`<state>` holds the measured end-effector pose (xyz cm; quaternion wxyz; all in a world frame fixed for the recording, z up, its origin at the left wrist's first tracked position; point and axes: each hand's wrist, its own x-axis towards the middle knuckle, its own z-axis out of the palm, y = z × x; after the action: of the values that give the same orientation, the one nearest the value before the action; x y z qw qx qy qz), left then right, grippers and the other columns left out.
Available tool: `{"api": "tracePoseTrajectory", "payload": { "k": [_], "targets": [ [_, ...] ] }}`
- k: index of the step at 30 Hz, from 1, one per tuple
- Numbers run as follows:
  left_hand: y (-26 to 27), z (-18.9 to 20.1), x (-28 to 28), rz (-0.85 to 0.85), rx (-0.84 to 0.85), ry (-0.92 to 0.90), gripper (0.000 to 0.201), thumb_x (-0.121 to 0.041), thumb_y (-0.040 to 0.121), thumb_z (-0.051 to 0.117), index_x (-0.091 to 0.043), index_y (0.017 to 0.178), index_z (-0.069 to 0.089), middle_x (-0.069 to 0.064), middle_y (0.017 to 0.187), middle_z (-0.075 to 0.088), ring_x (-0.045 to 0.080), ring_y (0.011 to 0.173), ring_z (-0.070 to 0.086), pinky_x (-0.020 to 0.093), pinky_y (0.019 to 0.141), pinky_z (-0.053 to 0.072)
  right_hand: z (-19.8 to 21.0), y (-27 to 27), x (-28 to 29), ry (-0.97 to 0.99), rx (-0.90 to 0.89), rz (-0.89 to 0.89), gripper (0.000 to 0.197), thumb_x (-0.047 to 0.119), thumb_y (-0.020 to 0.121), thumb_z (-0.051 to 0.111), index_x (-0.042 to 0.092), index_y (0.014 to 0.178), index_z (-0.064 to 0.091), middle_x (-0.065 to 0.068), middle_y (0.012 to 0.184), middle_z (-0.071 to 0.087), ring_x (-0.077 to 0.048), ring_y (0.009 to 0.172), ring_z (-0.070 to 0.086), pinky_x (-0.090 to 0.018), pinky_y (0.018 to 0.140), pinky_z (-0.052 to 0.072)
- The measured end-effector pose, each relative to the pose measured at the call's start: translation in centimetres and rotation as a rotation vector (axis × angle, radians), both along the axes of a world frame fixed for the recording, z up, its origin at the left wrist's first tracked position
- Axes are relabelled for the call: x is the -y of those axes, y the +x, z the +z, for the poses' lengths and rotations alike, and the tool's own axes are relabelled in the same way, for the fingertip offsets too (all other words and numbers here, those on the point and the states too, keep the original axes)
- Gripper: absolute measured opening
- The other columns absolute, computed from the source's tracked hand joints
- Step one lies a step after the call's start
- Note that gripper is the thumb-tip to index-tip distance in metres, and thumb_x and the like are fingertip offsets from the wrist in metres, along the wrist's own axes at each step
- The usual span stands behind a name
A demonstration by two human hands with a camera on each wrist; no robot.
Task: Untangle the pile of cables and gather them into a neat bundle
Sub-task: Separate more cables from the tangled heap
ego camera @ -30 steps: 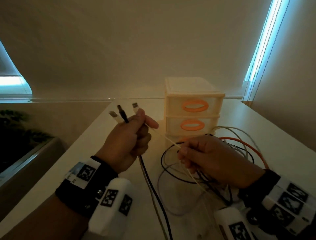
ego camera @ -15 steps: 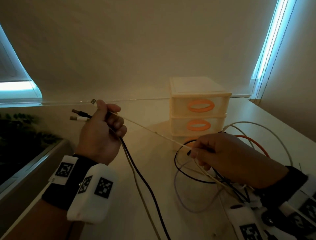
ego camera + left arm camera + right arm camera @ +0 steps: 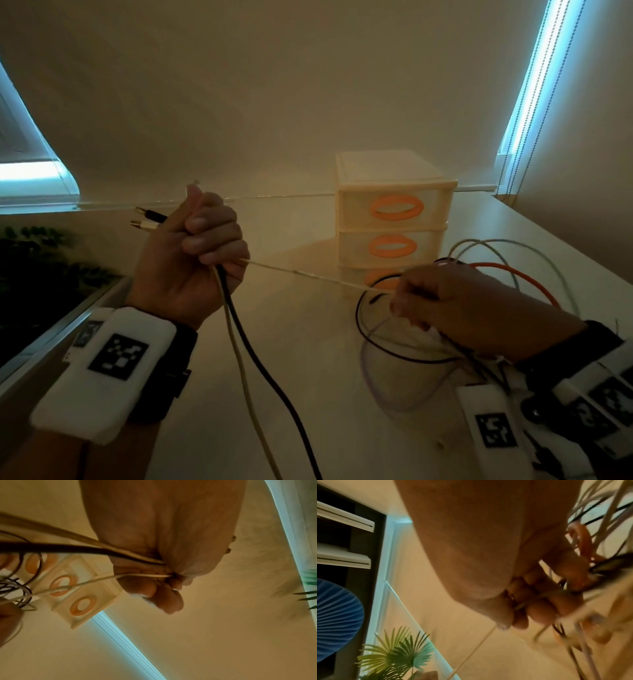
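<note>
Your left hand [image 3: 191,260] grips three plug ends; right hand [image 3: 455,308] pinches white cable [image 3: 308,275]; tangle [image 3: 411,342] before drawers [image 3: 394,192] remains.

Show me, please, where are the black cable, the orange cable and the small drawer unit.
black cable [image 3: 270,375]: head view, mid-length below the left hand.
orange cable [image 3: 513,272]: head view, arc beyond the right hand.
drawer unit [image 3: 352,219]: head view, top drawer front, left of handle.
</note>
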<state>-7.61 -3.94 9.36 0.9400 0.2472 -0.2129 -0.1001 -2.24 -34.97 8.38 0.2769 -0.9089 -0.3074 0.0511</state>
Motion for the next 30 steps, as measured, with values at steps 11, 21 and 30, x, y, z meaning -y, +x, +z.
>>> {"api": "tracePoseTrajectory", "payload": {
  "k": [11, 21, 30],
  "targets": [
    [-0.6, -3.7, 8.0, -0.226, -0.045, 0.768, 0.047, -0.042, 0.107, 0.038, -0.012, 0.071, 0.043, 0.038, 0.127, 0.059, 0.049, 0.117, 0.062, 0.052, 0.096, 0.054, -1.7, 1.1, -1.5, 0.503, 0.299, -0.300, 0.021, 0.032, 0.098, 0.060, 0.022, 0.082, 0.069, 0.007, 0.066, 0.065, -0.002, 0.067, 0.062, -0.011, 0.055, 0.043],
    [0.4, -3.3, 8.2, 0.154, -0.205, 0.666, 0.053, -0.047, 0.105, 0.034, -0.008, 0.072, 0.044, 0.016, 0.073, 0.059, 0.029, 0.070, 0.067, 0.042, 0.073, 0.057, -1.9, -1.2, -1.8, 0.359, 0.288, 0.340, 0.015, 0.038, 0.092, 0.065, 0.034, 0.102, 0.075, 0.010, 0.082, 0.068, -0.010, 0.077, 0.066, -0.022, 0.066, 0.051],
    [-0.4, -2.2, 8.1, 0.527, -0.215, 1.023, 0.047, -0.043, 0.106, 0.036, -0.004, 0.085, 0.053, 0.030, 0.090, 0.073, 0.039, 0.079, 0.073, 0.040, 0.068, 0.062, -2.6, -0.9, -2.0, 0.084, 0.304, 0.433, 0.028, 0.041, 0.098, 0.058, 0.039, 0.125, 0.067, 0.017, 0.091, 0.063, -0.005, 0.090, 0.060, -0.026, 0.079, 0.050]
  ]
}}
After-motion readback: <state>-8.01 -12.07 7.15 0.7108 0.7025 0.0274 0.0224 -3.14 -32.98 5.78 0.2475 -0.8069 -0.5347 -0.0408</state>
